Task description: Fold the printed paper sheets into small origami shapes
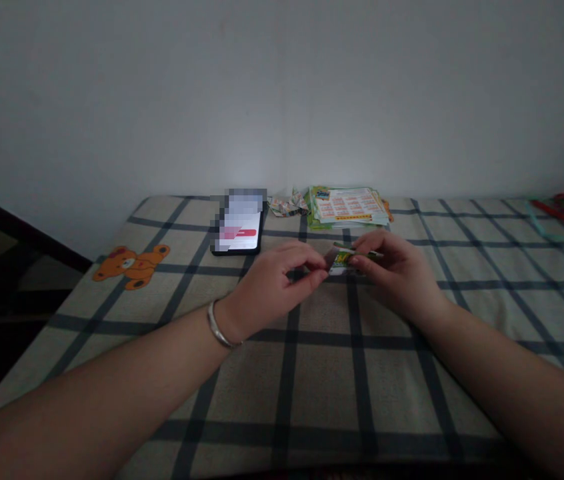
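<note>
Two hands meet over the middle of the counter, both on one small printed paper. Your left hand has the paper's left edge between thumb and fingers, and your right hand pinches it from the other side, so your grip is grasping at both ends, fingertips only. The paper sits between your hands, nearer to you than the stack of printed cards by the wall; whether it is lifted clear of the counter or brushes it, you cannot tell from this view.

The step in hand looks like working the paper between your fingertips (a greyish edge seems tilted up by your left thumb). The next move seems to call for a light, even pinch: steady the paper with one hand while the other works its edge, so it neither slips nor creases astray. The crumpled paper and the phone lie beyond your left hand, apart from both hands, leaving your fingers room.
</note>
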The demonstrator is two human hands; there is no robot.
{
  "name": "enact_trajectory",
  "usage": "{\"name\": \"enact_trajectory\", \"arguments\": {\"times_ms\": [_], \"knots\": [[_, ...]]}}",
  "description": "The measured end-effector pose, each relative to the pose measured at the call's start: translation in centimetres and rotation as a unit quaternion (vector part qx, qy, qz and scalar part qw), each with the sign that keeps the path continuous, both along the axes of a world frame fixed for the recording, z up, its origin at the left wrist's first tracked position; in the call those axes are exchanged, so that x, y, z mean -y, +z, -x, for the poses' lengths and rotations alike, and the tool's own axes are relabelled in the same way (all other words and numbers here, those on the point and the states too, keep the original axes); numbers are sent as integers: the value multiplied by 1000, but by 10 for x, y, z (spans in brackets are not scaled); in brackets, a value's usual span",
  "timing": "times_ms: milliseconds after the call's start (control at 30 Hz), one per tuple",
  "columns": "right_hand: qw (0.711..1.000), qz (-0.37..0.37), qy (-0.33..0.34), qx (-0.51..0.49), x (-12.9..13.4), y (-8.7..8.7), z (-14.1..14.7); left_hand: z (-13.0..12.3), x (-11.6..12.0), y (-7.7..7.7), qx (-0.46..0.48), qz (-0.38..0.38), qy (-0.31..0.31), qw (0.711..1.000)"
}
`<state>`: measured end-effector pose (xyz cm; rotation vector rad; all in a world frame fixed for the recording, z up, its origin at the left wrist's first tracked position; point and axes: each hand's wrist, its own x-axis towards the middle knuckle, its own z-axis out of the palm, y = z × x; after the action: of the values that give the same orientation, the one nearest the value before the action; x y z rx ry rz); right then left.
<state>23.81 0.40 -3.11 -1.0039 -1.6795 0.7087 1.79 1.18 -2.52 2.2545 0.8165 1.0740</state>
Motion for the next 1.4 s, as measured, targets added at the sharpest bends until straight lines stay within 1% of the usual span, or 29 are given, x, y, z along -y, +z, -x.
{"name": "enact_trajectory", "arguments": {"times_ms": [167, 300, 433, 533, 600, 633, 700, 767, 833, 967, 1067, 1133, 1233, 1400], "knots": [[1000, -5, -9, -15, 1, 2, 3, 0, -3, 0, -21, -3, 26, 999], [1000, -8, -14, -14, 2, 1, 5, 0, -3, -2, -31, -4, 27, 999], [1000, 4, -26, -8, 2, 1, 6, 0, -3, 0, -38, -18, 37, 998], [999, 18, -32, -8, 2, 1, 7, -1, -3, -1, -39, -13, 51, 998], [999, 18, -31, -3, 2, 0, 7, -2, -3, -4, -32, 11, 54, 998], [999, 14, -32, 4, 2, 0, 7, -3, -3, -6, -20, 34, 52, 998], [999, 3, -37, 22, 1, -2, 6, -5, -3, -10, 23, 102, 38, 994], [998, -4, -37, 44, 2, -3, 5, -7, -2, -13, 90, 172, 13, 981], [998, -11, -24, 64, 3, -4, 5, -8, -2, -14, 125, 200, 3, 972], [995, -46, 1, 84, 3, -3, 5, -7, -3, -13, 91, 187, 5, 978], [988, -94, -10, 120, 2, -2, 5, -6, -4, -13, 85, 188, 2, 979], [983, -112, -15, 142, 1, -1, 5, -6, -4, -13, 88, 193, -3, 977], [980, -115, -16, 159, 2, -1, 5, -6, -3, -11, 77, 185, 1, 980], [982, -92, -23, 161, 5, -2, 6, -5, 0, -5, 37, 139, 30, 989]]}}
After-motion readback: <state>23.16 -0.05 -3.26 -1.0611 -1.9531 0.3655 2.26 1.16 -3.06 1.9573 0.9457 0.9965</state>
